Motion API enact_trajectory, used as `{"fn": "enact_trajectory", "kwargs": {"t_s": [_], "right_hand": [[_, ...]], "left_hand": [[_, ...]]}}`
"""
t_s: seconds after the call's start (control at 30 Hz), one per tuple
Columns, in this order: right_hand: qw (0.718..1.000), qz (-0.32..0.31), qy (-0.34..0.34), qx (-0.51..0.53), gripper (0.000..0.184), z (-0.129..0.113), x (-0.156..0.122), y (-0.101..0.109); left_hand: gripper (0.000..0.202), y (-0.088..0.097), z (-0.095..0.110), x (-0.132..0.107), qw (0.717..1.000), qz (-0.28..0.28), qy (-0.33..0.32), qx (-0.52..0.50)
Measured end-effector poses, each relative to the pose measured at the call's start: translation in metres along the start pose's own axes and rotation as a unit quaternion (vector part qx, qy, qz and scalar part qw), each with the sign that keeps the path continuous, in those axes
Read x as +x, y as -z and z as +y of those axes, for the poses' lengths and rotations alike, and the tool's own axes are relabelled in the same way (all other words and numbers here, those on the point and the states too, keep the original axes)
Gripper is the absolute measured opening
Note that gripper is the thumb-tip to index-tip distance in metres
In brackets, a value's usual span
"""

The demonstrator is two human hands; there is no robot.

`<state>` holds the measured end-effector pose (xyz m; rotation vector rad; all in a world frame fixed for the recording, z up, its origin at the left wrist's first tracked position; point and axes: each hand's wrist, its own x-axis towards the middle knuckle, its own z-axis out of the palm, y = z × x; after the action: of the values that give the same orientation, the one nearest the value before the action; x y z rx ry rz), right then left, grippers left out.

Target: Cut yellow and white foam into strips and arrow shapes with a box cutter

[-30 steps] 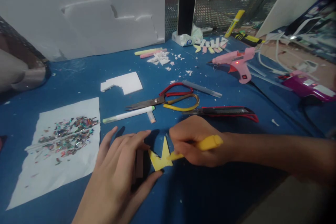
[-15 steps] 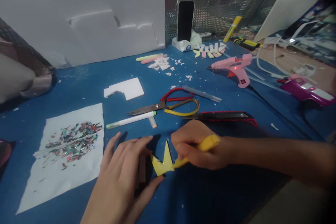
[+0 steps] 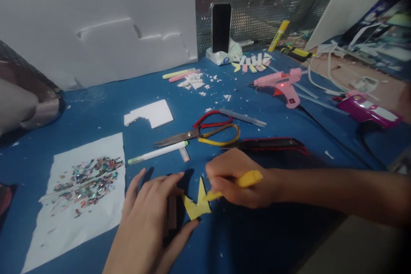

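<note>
My right hand [image 3: 237, 180] grips a yellow marker [image 3: 249, 178], its tip on the right part of a small yellow cut-out piece [image 3: 194, 209] with pointed ends. The piece is coloured yellow and lies on the blue table. My left hand [image 3: 147, 214] steadies it from the left, with forefinger and thumb at its edges. A brownish block-like thing [image 3: 172, 212] shows under the left palm, mostly hidden. Just beyond the hands are a white marker with green ends [image 3: 157, 153], scissors [image 3: 192, 133] with red and yellow handles, and a red-edged cutter knife [image 3: 272, 144].
Colourful chips lie on a white paper sheet [image 3: 86, 227] at left. A white foam offcut [image 3: 160, 113] and white scraps [image 3: 192, 80] lie farther back. At right are a pink glue gun [image 3: 282, 83] with its light on and a purple device [image 3: 369, 109]. A phone [image 3: 221, 28] stands behind.
The marker tip has moved from the piece's lower right corner up along its right point. My left hand stays at the piece. The whole view has shifted slightly.
</note>
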<state>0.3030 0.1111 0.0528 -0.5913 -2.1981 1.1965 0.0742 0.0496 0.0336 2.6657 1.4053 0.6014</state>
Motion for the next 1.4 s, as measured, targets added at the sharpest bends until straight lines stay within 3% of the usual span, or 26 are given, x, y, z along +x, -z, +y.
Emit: {"fn": "enact_trajectory", "kwargs": {"t_s": [0.37, 0.57, 0.73, 0.9, 1.07, 1.23, 1.4], "right_hand": [[0.999, -0.045, 0.013, -0.006, 0.028, 0.001, 0.002, 0.0], [0.992, 0.086, -0.008, -0.088, 0.031, 0.004, 0.003, 0.001], [0.997, 0.048, 0.01, -0.063, 0.034, 0.006, 0.003, 0.003], [0.991, 0.133, -0.004, -0.03, 0.037, 0.007, 0.003, 0.009], [0.987, 0.16, 0.019, 0.024, 0.039, 0.014, 0.0, 0.014], [0.981, 0.182, 0.024, 0.057, 0.037, 0.019, -0.003, 0.013], [0.974, 0.213, 0.004, 0.077, 0.038, 0.015, -0.001, 0.014]], "left_hand": [[0.058, 0.004, 0.0, 0.002, 1.0, -0.013, 0.006, -0.023], [0.055, 0.003, 0.001, 0.0, 1.0, -0.005, 0.006, -0.024], [0.061, 0.004, 0.0, -0.003, 0.999, -0.036, 0.0, -0.017], [0.054, 0.007, 0.004, -0.001, 0.999, -0.028, -0.005, -0.016], [0.05, 0.013, 0.008, 0.0, 1.0, -0.003, -0.017, -0.004], [0.06, 0.021, 0.002, 0.006, 0.997, -0.03, 0.002, -0.068], [0.062, 0.028, -0.011, 0.017, 0.993, -0.059, -0.038, -0.094]]}}
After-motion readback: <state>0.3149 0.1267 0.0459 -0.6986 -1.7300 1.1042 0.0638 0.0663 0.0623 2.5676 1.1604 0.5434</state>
